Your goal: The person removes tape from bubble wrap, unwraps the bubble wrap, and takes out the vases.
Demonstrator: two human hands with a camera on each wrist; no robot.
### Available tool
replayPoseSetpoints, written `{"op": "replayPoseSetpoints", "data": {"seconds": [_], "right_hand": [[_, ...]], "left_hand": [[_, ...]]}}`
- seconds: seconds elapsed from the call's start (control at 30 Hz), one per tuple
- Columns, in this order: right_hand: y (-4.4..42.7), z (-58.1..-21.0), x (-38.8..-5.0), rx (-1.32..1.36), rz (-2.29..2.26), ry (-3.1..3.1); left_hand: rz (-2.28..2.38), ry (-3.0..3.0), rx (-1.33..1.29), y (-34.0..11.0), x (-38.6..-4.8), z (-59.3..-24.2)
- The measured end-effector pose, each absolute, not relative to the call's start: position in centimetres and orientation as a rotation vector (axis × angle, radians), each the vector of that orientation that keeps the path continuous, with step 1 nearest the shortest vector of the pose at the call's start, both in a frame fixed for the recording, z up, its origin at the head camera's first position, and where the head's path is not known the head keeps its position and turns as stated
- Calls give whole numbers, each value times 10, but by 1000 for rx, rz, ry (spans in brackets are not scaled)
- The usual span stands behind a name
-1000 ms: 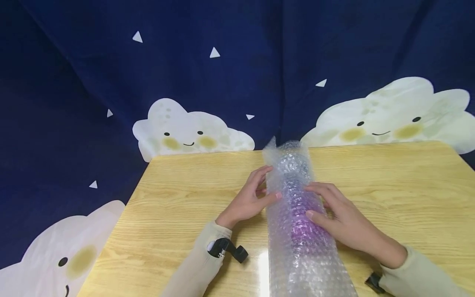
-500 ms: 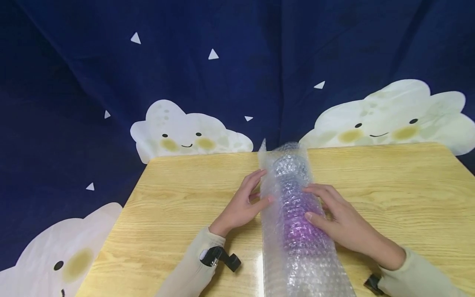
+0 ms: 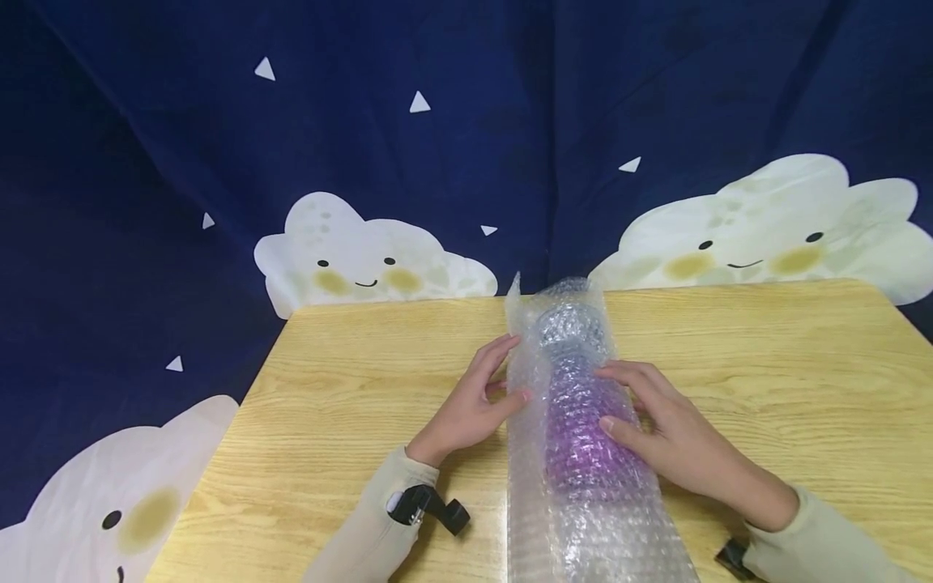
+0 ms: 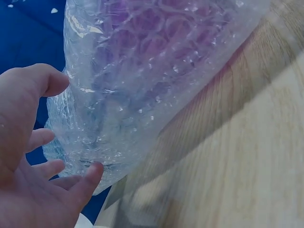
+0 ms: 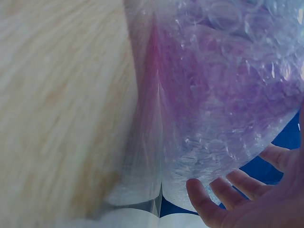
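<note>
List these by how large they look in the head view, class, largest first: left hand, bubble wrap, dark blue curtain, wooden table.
1. Dark blue curtain
2. Wooden table
3. Bubble wrap
4. Left hand

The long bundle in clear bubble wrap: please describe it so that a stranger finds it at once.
Start at the yellowish wooden table before the dark blue, cloud-printed backdrop. On it, between the person's left hand and right hand, lies the long bubble-wrapped bundle. Only it is bubbled and purple, turning bluish toward its far end.
</note>
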State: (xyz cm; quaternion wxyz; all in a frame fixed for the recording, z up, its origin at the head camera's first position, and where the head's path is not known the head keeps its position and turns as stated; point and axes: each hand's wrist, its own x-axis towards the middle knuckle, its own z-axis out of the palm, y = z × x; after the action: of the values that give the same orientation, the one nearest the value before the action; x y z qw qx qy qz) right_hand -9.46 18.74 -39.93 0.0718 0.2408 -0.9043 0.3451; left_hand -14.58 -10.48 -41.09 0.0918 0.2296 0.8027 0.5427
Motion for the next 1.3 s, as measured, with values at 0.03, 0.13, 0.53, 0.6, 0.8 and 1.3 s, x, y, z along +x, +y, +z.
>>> {"op": "replayPoseSetpoints", "data": {"seconds": [0.03, 0.13, 0.53, 0.6, 0.8, 1.3], "right_hand": [[187, -399, -95, 725, 1038, -2714], [187, -400, -95, 726, 1041, -2714], [188, -401, -95, 725, 1017, -2719], [188, -401, -95, 727, 1010, -2714], [187, -401, -95, 734, 1003, -2706], [187, -400, -94, 739, 996, -2707]], "left_hand": [[1610, 2382, 688, -105, -146, -410], [1607, 2371, 703, -106, -146, -408], [1630, 2363, 723, -111, -145, -393], [1623, 2371, 702, -113, -145, -389], [1553, 2385, 672, -124, -144, -378], [1307, 2500, 693, -144, -138, -352]]}}
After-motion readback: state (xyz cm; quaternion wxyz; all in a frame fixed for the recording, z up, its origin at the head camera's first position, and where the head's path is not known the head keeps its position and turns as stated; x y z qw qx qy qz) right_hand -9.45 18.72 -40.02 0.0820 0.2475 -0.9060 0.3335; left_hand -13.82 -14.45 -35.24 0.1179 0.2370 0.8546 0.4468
